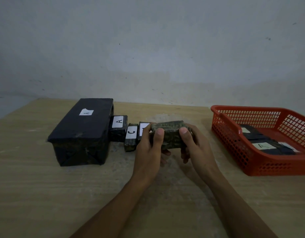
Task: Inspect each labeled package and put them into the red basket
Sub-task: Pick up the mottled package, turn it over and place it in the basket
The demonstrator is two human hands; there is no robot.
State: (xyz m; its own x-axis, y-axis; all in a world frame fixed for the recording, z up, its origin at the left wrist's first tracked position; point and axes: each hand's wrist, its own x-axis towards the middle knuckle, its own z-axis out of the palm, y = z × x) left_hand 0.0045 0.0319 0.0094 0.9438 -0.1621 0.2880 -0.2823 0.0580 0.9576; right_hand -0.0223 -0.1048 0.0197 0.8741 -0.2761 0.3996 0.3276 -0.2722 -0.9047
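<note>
Both forearms reach in from the near edge of the tabletop (45,194), and between them the left hand (149,148) and right hand (194,146) share one small dark wrapped package (170,134), lifted just off the wood. Each grip is clamped on it: thumbs pressed on the near face, fingers curled underneath, one hand at each end. Its long axis runs left to right, across the person, and no label shows on the faces turned this way, so I'd judge the looking-over isn't finished. From that hold the red basket (234,134) lies off to the right, well apart, with the right hand the nearer one to carry it over. Inside the basket lie dark packages already, one showing an A label (264,146); how many there are I can't tell. To the left wait a big black box marked A (83,133), a smaller A package (119,127) just beside it, a C package (131,137), and another labelled package (143,128) half hidden behind the left hand's fingers
</note>
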